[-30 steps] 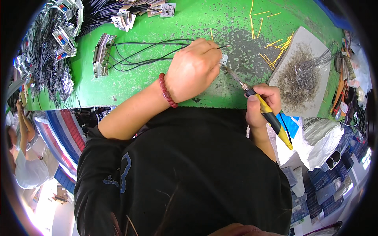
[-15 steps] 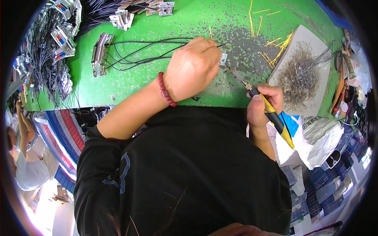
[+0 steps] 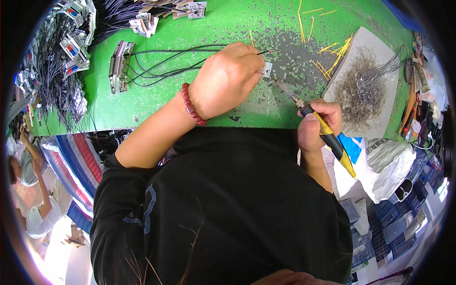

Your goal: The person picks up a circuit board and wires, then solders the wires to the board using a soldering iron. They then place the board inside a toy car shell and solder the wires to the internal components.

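My left hand (image 3: 230, 78) is closed on thin black wires (image 3: 164, 51). One wire end with a bare tip sticks out past the fingers. A small white circuit board (image 3: 267, 70) shows at the fingertips, most of it hidden by the hand. Leftward, the wires run to a metal-framed connector part (image 3: 119, 67) lying on the green table. In my right hand (image 3: 314, 127) is a yellow-and-black soldering iron (image 3: 338, 149), held like a pen. Its tip points up and left, close beside the board; whether they touch, I cannot tell.
Bundles of black wires with metal connectors (image 3: 76, 47) crowd the green table's (image 3: 156, 111) left side. More white boards (image 3: 196, 9) lie at the back. Yellow solder pieces (image 3: 339, 52) lie near a dirty grey slab (image 3: 363, 85) at right. Another person (image 3: 40, 213) is at far left.
My left hand has shifted slightly left, and more of the small board shows past its fingers. The soldering iron is almost still. At far left, the other person's arms have moved.
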A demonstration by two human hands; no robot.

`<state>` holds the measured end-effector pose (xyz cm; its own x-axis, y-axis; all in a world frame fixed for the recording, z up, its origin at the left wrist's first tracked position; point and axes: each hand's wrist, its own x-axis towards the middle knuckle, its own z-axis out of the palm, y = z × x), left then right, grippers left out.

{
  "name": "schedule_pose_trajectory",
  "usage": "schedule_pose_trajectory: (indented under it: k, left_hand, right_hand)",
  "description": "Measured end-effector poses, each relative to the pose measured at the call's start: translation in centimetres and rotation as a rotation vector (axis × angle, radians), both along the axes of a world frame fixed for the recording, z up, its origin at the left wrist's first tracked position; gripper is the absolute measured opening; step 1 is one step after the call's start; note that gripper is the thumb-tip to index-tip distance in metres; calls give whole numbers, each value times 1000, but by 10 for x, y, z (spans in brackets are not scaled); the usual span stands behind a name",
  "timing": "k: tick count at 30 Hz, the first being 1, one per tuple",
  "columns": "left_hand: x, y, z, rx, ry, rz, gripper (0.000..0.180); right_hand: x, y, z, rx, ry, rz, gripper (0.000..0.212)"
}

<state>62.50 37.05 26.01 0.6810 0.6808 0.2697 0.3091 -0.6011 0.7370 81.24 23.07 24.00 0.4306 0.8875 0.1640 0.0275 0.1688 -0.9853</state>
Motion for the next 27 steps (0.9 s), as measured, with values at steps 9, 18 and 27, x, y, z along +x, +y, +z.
schedule_pose_trajectory:
  k: [9, 18, 27]
  left_hand:
    - [7, 7, 7, -8, 187, -58, 6]
    - [9, 10, 9, -16, 195, -68, 6]
    - [10, 10, 12, -4, 248, -76, 7]
  right_hand:
    - [4, 0, 0, -44, -75, 14, 26]
    - [3, 2, 2, -93, -33, 21, 22]
    - [3, 2, 3, -116, -89, 47, 18]
